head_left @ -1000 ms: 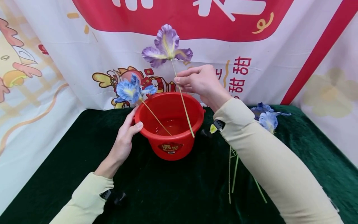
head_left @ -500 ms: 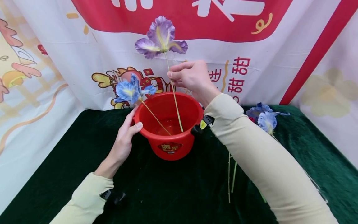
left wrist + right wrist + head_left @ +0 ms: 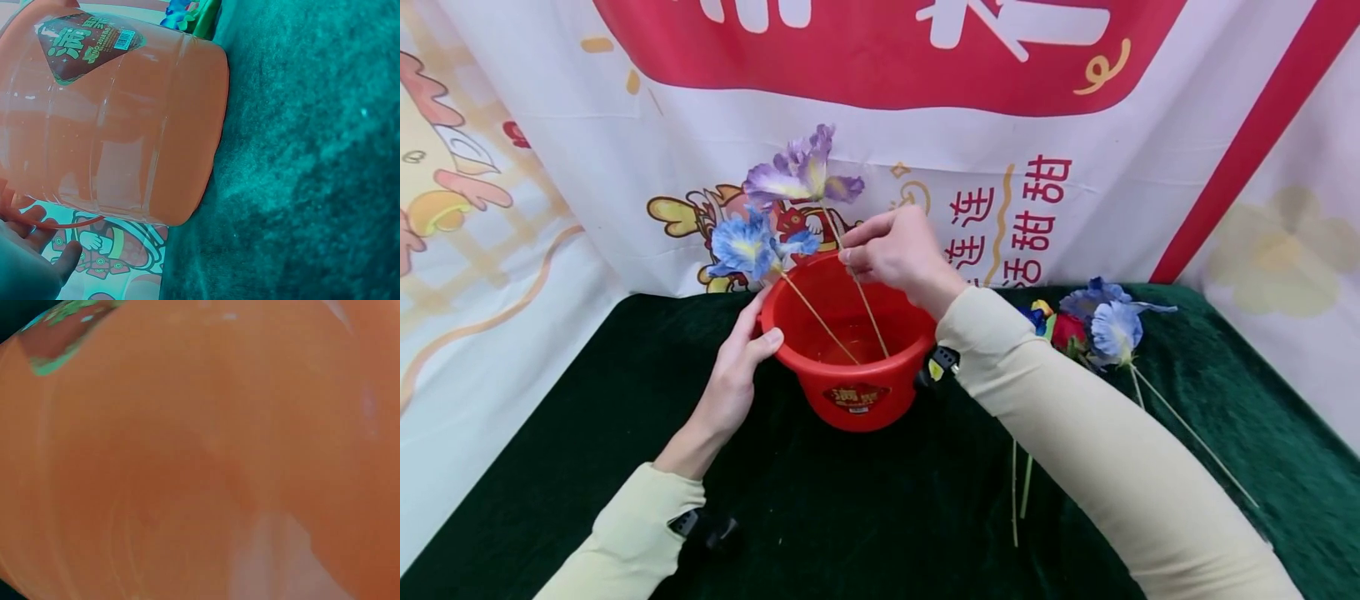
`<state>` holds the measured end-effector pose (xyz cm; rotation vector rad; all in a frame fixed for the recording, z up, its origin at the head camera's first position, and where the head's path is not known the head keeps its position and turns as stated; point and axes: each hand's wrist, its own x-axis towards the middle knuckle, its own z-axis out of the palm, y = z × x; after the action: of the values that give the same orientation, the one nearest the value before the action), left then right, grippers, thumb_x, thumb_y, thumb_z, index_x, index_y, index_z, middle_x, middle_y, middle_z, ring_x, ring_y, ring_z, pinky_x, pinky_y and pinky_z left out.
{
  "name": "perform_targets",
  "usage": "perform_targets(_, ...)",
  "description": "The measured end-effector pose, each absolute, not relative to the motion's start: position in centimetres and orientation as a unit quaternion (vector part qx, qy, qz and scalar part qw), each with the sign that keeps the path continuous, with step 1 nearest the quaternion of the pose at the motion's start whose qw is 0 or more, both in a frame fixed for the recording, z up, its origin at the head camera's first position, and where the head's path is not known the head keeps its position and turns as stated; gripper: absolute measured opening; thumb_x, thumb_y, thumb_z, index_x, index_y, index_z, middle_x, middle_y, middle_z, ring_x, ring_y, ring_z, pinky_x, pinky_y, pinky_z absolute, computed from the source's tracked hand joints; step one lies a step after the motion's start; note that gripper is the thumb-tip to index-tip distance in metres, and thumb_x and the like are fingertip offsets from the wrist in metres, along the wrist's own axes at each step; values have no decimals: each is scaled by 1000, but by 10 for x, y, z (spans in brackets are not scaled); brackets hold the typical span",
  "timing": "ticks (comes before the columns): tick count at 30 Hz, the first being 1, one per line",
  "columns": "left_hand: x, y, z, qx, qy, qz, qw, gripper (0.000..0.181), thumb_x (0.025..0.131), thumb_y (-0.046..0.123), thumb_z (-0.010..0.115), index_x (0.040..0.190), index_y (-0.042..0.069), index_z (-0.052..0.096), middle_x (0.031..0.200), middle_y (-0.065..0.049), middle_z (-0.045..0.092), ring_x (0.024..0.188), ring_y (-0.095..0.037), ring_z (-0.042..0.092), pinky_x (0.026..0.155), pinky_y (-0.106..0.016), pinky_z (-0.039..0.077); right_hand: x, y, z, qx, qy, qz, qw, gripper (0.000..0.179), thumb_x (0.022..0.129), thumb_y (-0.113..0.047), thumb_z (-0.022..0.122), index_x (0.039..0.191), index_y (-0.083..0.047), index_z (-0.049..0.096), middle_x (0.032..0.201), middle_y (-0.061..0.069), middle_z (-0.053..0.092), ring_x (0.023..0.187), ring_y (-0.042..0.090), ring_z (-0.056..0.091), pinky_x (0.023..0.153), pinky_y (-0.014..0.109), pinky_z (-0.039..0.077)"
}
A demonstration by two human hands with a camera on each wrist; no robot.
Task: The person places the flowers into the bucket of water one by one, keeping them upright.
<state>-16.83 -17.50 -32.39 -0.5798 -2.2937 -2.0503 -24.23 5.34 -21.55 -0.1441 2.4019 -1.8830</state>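
Note:
A red plastic bucket (image 3: 857, 408) stands upright on the dark green cloth. My left hand (image 3: 730, 375) grips its left side, thumb on the rim; in the left wrist view the left hand's fingers (image 3: 40, 240) are beside the bucket's thin handle (image 3: 75, 224). A blue artificial iris (image 3: 747, 243) leans out over the left rim, its stem inside the bucket. My right hand (image 3: 898, 250) pinches the stem of a purple artificial iris (image 3: 805, 171) above the opening. That stem's lower end is in the bucket. In the right wrist view the bucket wall (image 3: 187, 425) fills nearly everything.
On the right lie more artificial flowers: a blue iris (image 3: 1116, 329), a red flower (image 3: 1067, 331) and loose stems (image 3: 1015, 492), partly hidden by my right arm. A printed white and red backdrop (image 3: 880, 142) hangs behind the green-covered table (image 3: 820, 517).
My right hand has moved left, then down, lowering the purple iris. Its stem end has gone from over the front rim to inside the bucket. My left hand stays put.

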Motion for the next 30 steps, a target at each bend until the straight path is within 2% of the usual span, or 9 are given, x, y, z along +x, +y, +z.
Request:
perform_targets(5, -168, -175, -325, -188, -732, -654, 12, 64, 110, 28, 40, 171, 24, 19, 174, 6, 26, 158, -24, 24, 130, -62, 20, -239, 50, -221, -57, 807, -585, 50, 18, 92, -1, 80, 110, 2, 81, 101, 19, 80, 96, 36, 79, 88, 46, 66)
perform_targets(10, -167, -177, -325, -183, -733, -655, 14, 63, 110, 28, 40, 171, 23, 20, 174, 7, 26, 158, -23, 24, 129, -52, 26, -236, 45, -226, -65, 848, -524, 51, 16, 93, -6, 81, 109, -5, 83, 95, 12, 82, 82, 23, 80, 81, 38, 67)
perform_targets(14, -166, -180, -324, -178, -734, -656, 12, 64, 111, 29, 39, 171, 21, 18, 174, 5, 25, 157, -24, 24, 127, -48, 28, -235, 42, -228, -68, 869, -487, 61, 14, 95, -9, 80, 108, -8, 84, 95, 5, 81, 80, 17, 78, 79, 32, 65)
perform_targets(19, -166, -179, -324, -180, -731, -658, 8, 64, 111, 29, 39, 171, 21, 17, 174, 5, 25, 156, -24, 24, 129, -56, 23, -236, 43, -230, -78, 894, -435, 69, 12, 95, -12, 80, 106, -12, 84, 94, 1, 81, 91, 16, 74, 88, 35, 62)
perform_targets(24, -168, -176, -324, -186, -726, -662, 6, 64, 111, 28, 39, 171, 21, 17, 174, 4, 24, 157, -25, 23, 130, -63, 17, -238, 45, -232, -88, 907, -404, 76, 12, 95, -13, 80, 106, -14, 84, 103, 1, 81, 106, 18, 67, 95, 37, 60)
perform_targets(30, -169, -174, -324, -187, -726, -662, 0, 64, 111, 29, 38, 171, 21, 16, 175, 5, 23, 157, -25, 21, 130, -65, 16, -240, 48, -233, -82, 906, -406, 90, 9, 95, -11, 80, 103, -13, 84, 105, 3, 80, 107, 19, 68, 97, 38, 61)
